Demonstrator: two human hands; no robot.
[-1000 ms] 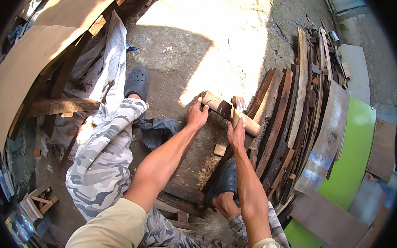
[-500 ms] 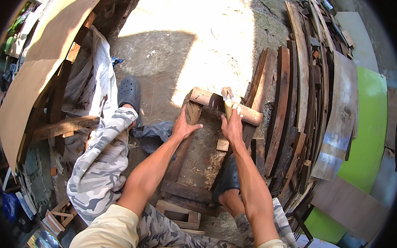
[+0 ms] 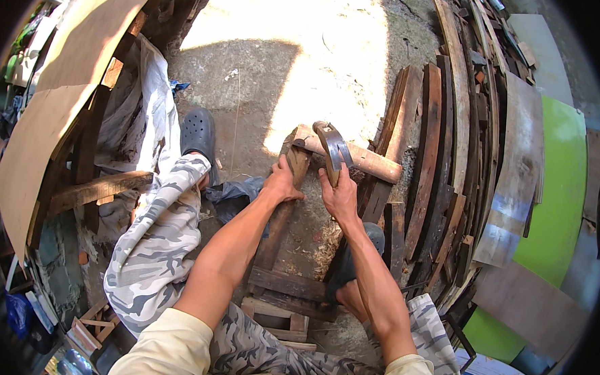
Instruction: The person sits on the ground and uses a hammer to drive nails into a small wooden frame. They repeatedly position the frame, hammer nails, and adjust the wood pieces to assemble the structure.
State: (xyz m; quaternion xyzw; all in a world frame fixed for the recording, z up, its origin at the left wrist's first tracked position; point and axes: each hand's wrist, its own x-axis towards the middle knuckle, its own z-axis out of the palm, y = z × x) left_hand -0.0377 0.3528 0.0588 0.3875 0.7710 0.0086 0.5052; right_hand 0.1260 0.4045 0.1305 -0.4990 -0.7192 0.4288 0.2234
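My right hand (image 3: 340,195) is closed round the short handle of a hammer (image 3: 331,145). Its curved dark metal head is raised over a pale round wooden bar (image 3: 372,163), which lies across the far ends of two long wooden rails. Whether the head touches the bar I cannot tell. My left hand (image 3: 283,183) grips the left wooden rail (image 3: 277,230) just below the bar, thumb on the near side. Nearer to me, a dark wooden crosspiece (image 3: 287,282) joins the rails. The right rail (image 3: 374,198) is partly hidden by my right arm and shoe.
Stacked planks (image 3: 427,153) line the right side, with a green panel (image 3: 554,201) beyond. A large tan board (image 3: 52,120) leans at left above white sheeting (image 3: 154,105). My shoe (image 3: 198,133) stands near a dark plastic bag (image 3: 235,201). Wood shavings (image 3: 325,246) lie between the rails.
My left hand has closed on the left rail from a spread position beside it. The hammer has turned and shifted left, so its curved head now shows from the side.
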